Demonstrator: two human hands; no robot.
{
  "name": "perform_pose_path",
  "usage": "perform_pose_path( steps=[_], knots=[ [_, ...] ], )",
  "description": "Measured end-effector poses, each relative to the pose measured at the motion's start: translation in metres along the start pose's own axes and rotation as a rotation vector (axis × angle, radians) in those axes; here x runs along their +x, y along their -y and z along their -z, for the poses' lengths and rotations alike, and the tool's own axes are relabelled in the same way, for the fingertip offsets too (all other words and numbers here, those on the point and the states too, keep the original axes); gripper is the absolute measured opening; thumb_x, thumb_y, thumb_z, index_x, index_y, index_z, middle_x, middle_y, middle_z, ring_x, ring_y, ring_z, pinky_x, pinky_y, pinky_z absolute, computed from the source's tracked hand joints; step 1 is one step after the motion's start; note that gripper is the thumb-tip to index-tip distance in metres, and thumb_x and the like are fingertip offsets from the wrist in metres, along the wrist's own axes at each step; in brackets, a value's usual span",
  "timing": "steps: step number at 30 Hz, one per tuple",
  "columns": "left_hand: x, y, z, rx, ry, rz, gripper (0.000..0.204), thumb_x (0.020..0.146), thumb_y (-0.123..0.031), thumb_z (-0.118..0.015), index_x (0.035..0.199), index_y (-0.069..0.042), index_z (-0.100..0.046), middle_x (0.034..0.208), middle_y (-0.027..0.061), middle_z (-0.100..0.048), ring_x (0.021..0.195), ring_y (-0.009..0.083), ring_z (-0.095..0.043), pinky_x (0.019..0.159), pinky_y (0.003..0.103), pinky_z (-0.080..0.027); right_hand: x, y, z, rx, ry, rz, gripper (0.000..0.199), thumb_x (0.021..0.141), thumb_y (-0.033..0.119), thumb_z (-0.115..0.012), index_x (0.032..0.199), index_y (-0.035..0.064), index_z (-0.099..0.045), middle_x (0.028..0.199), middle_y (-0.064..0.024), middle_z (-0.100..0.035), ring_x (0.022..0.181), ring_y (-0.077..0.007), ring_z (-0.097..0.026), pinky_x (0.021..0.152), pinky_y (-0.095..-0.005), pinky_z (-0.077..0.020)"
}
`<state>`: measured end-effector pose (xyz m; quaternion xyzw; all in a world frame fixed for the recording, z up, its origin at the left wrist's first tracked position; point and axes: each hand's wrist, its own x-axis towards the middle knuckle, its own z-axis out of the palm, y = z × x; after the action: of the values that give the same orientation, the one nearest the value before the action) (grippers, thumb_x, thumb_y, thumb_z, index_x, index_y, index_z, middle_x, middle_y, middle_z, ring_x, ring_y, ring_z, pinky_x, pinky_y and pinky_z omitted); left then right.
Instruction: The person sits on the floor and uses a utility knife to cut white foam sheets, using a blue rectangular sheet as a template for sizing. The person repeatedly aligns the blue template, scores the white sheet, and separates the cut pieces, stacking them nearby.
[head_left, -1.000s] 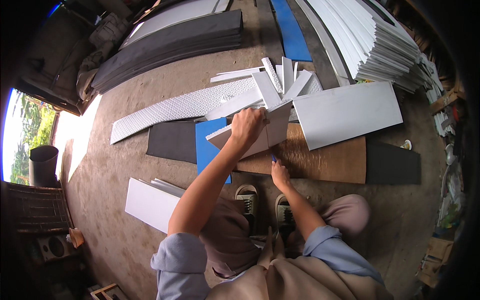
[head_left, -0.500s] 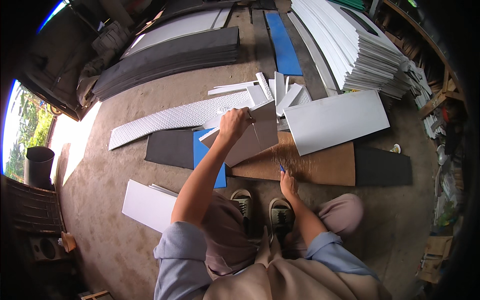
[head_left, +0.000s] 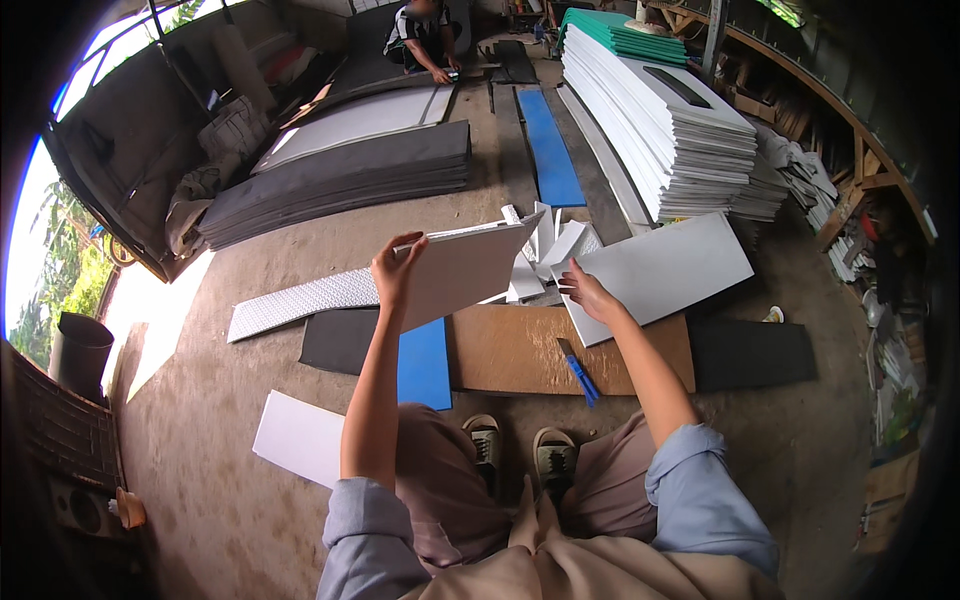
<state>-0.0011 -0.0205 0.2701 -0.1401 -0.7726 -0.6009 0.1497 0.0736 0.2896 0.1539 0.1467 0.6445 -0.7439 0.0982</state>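
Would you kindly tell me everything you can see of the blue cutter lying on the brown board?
The blue cutter is slim and long, with a bright blue handle that looks like plastic and a darker, narrow tip that seems to be the blade, too small to make out clearly. It lies on the scuffed brown board, near the board's near edge, its tip pointing away from the person and slightly left. No hand touches it; the right hand is beyond it.

Up on the wearer's head, the wide fisheye looks down and forward, close above the legs, past left hand and right hand, across the concrete floor!
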Motion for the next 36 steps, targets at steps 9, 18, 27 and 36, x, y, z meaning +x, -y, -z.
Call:
perform_pose_path(
  steps=[9, 18, 27, 36],
  knots=[
    [-0.022, -0.021, -0.005, 0.043, 0.131, -0.022, 0.017, 0.075, -0.016, -0.064, 0.086, -0.003, -0.064, 0.079, 0.0052, -0.065, 0.074, 0.0107, -0.059, 0.068, 0.025, -0.047, 0.008, 0.021, 0.015, 0.062, -0.043, 0.000, 0.069, 0.082, 0.058, -0.039, 0.117, -0.0021, -0.037, 0.114, -0.0174, -0.048, 0.105, -0.0253, -0.047, 0.093, -0.0363, -0.0312],
    [-0.034, -0.023, 0.008, 0.033, 0.234, -0.079, 0.015, 0.074, -0.013, -0.065, 0.085, -0.002, -0.063, 0.081, 0.0049, -0.064, 0.076, 0.0101, -0.059, 0.070, 0.024, -0.046, 0.016, 0.013, -0.014, 0.082, -0.067, -0.161, 0.059, 0.080, 0.058, -0.043, 0.093, 0.0012, -0.053, 0.086, -0.0100, -0.059, 0.077, -0.0213, -0.057, 0.075, -0.0288, -0.0399],
    [-0.038, -0.022, 0.012, 0.144, 0.211, -0.157, 0.013, 0.071, -0.008, -0.067, 0.084, -0.004, -0.065, 0.077, 0.0042, -0.066, 0.070, 0.0085, -0.061, 0.062, 0.022, -0.048, 0.059, -0.009, -0.027, 0.331, -0.249, -0.015, 0.024, 0.086, 0.026, -0.048, 0.087, 0.0045, -0.058, 0.084, -0.0064, -0.061, 0.073, -0.0193, -0.060, 0.068, -0.0288, -0.0435],
    [-0.045, -0.022, 0.027, 0.196, 0.235, -0.296, 0.013, 0.070, -0.007, -0.067, 0.082, -0.006, -0.064, 0.081, 0.0040, -0.065, 0.074, 0.0131, -0.063, 0.064, 0.024, -0.049, 0.097, 0.000, -0.058, -0.386, -0.831, 0.060, 0.049, 0.073, 0.042, -0.059, 0.082, -0.0059, -0.061, 0.080, -0.0166, -0.063, 0.077, -0.0298, -0.061, 0.072, -0.0408, -0.0466]
  ],
)
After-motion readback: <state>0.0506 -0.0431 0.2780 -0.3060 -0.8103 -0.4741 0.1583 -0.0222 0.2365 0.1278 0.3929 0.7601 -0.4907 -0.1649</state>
